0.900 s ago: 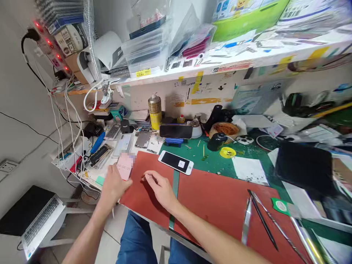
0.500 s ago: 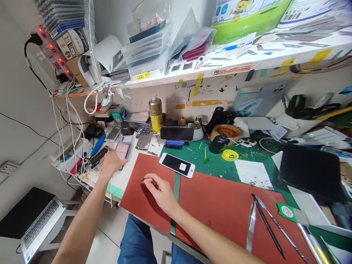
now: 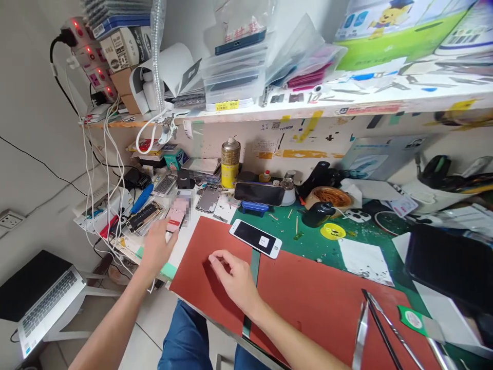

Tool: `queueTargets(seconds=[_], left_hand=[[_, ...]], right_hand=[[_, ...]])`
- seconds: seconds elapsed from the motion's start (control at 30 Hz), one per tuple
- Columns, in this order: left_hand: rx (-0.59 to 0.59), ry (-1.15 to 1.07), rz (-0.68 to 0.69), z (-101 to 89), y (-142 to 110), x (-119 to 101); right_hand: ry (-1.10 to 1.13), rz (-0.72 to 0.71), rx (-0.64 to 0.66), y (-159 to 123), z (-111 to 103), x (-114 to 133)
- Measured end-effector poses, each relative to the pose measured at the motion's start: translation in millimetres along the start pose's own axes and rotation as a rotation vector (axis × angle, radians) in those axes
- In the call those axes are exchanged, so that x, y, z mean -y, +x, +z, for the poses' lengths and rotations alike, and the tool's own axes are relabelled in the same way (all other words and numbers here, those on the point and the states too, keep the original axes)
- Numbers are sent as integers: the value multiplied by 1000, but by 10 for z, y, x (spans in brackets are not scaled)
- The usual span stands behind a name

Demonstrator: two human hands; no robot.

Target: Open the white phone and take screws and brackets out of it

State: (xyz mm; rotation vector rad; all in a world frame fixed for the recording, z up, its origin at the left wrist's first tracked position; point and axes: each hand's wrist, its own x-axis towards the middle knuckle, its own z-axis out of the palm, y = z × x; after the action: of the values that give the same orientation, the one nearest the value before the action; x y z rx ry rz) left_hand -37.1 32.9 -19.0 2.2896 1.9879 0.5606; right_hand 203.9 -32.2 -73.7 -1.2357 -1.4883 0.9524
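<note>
At the left of the bench my left hand [image 3: 157, 247] reaches over a phone with a lit pink screen [image 3: 177, 209]. Its fingers are stretched out and apart, with the fingertips at the phone's lower part; part of the screen is blurred out. My right hand [image 3: 235, 280] hovers over the red mat [image 3: 308, 288], fingers curled and the thumb near the forefinger, nothing visible between them. Beyond it, a white phone [image 3: 256, 238] with a dark screen and a small white sticker lies across the mat's far edge.
Tweezers [image 3: 361, 334] and thin metal tools [image 3: 385, 329] lie on the mat's right. Behind stand a spray can [image 3: 230, 163], a propped dark phone [image 3: 259, 193] and a black bottle [image 3: 318, 214]. Opened phone parts [image 3: 144, 218] sit left of my left hand. A laptop [image 3: 50, 303] rests lower left.
The camera view has shifted, moving the bench rightward in the picture. My left hand has drawn back slightly on the lit phone, whose display now shows a red button. My right hand stays over the mat.
</note>
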Motion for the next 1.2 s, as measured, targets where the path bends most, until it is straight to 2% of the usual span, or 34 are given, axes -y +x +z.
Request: queueTargets(seconds=[0.13, 0.2, 0.27, 0.4, 0.57, 0.7, 0.83, 1.03, 1.2], left_hand=[[42, -209, 163, 104, -980, -157], [43, -282, 206, 188, -1265, -208], [26, -332, 207, 251, -1351, -212], [26, -393, 181, 312, -1121, -184], [160, -476, 241, 433, -709, -371], [265, -574, 266, 555, -492, -549], [336, -675, 247, 583, -406, -584], [370, -853, 136, 589, -410, -531], [388, -1116, -91, 742, -406, -528]], right_hand=[[-268, -21, -93, 170, -300, -97], [-411, -11, -136, 259, -541, -188], [-542, 15, -156, 290, -775, -297], [-728, 90, -128, 188, -1046, -515], [-840, 144, -65, 160, -1108, -686], [-865, 185, -17, 289, -1173, -697], [-843, 198, 15, 365, -1227, -598], [-747, 238, -37, 290, -1091, -361], [-540, 313, -77, -113, -747, -87]])
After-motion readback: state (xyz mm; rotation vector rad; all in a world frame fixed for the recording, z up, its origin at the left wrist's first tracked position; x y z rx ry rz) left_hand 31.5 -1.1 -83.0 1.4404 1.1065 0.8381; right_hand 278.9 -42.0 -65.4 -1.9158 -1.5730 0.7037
